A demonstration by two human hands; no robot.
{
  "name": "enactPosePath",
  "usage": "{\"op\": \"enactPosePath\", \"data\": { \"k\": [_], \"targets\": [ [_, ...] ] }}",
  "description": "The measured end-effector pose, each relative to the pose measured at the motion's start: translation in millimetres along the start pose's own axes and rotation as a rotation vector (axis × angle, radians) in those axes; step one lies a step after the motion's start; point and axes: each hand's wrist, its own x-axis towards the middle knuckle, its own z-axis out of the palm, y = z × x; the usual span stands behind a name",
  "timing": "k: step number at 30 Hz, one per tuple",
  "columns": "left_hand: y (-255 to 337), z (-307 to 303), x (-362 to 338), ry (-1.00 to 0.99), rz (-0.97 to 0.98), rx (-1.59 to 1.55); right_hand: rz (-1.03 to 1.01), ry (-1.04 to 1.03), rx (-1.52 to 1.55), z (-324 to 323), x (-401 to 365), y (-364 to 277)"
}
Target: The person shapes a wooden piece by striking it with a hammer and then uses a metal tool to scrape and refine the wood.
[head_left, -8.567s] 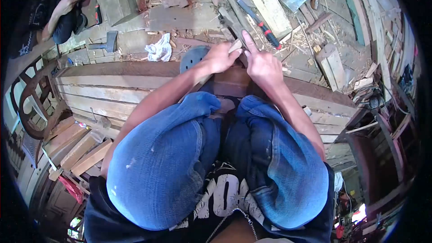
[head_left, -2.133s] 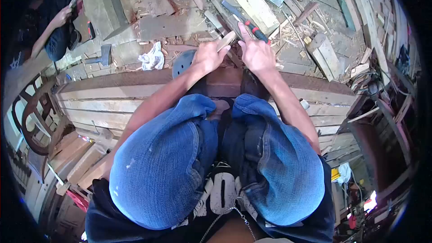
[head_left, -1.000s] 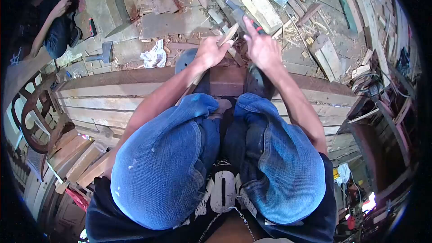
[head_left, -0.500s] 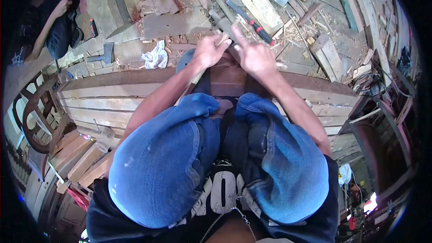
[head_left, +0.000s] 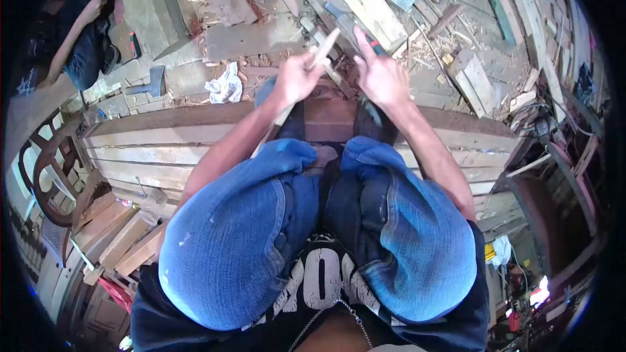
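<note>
My left hand (head_left: 297,79) is closed around a pale wooden stick (head_left: 326,47), whose narrow end points up and to the right. Just right of it, my right hand (head_left: 383,82) wraps the handle of a grey-bladed tool (head_left: 339,14). Black and a little red of that handle show beside the fingers, and the index finger lies along it. A grey metal tool (head_left: 313,29) rests on the wood between and beyond my hands. The stick and the grey-bladed tool look apart.
A pale board (head_left: 370,10) lies beyond my right hand. On the left are a white cloth (head_left: 224,85), a hatchet (head_left: 155,81) and a red-and-black handle (head_left: 135,45). Another person's hand (head_left: 96,6) shows at upper left. Wood shavings surround the boards.
My right hand has let go of the grey metal tool, moved right and gripped the red-and-black-handled tool. My left hand shifted slightly left, and its stick now points upward.
</note>
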Motion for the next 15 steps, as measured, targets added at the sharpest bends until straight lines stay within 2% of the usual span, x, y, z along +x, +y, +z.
{"op": "enactPosePath", "data": {
  "k": [1,3,4,7,9,10,11,13,15],
  "targets": [
    [1,-3,1,0.006,0.010,0.005,0.098,-0.205,-0.054,-10,6,4],
    [8,-5,-2,-0.110,-0.129,0.090,0.160,-0.170,-0.073,-17,12,24],
    [23,-13,-6,-0.116,-0.042,0.098,0.210,-0.144,-0.092,-19,16,35],
    [51,-35,-13,-0.160,-0.077,0.055,0.150,0.264,0.301,-24,20,48],
    [73,-46,-16,-0.142,-0.009,-0.001,-0.050,0.354,0.619,-31,22,31],
    [82,-48,-16,-0.157,-0.011,0.044,-0.002,0.330,0.715,-36,19,16],
    [91,-51,-16,-0.172,-0.008,0.090,0.117,0.187,0.886,-46,12,-3],
    [111,-55,-17,-0.196,-0.016,0.093,0.012,0.119,1.172,-56,2,-28],
    [128,-58,-19,-0.166,0.137,0.063,0.011,0.125,1.270,-65,-5,-42]
  ]
}}
